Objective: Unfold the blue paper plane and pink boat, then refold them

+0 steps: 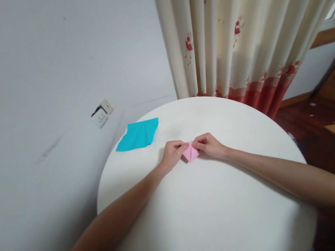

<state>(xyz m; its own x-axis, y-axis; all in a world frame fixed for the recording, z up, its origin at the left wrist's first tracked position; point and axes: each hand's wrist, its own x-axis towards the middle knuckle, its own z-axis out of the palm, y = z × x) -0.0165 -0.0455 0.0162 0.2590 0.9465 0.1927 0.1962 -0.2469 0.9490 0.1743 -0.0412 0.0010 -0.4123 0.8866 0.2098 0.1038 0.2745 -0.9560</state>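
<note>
Pink folded paper point(190, 152) sits pinched between both our hands, near the middle of the round white table point(207, 220). Left hand point(173, 153) grips its left edge, fingertips closed on the top corner. Right hand point(210, 145) grips the right edge the same way, thumb and fingers clamped on the paper. Hands are nearly touching, paper between them, its point aimed toward us. It looks like it rests on the tabletop, though at this size we can't be sure. Further out to the left, a turquoise folded sheet point(139, 134) lies flat near the table edge, well apart from the hands. Behind it, a wall socket point(102, 113). A cream curtain point(235, 31) with red flowers hangs beyond the far rim.
</note>
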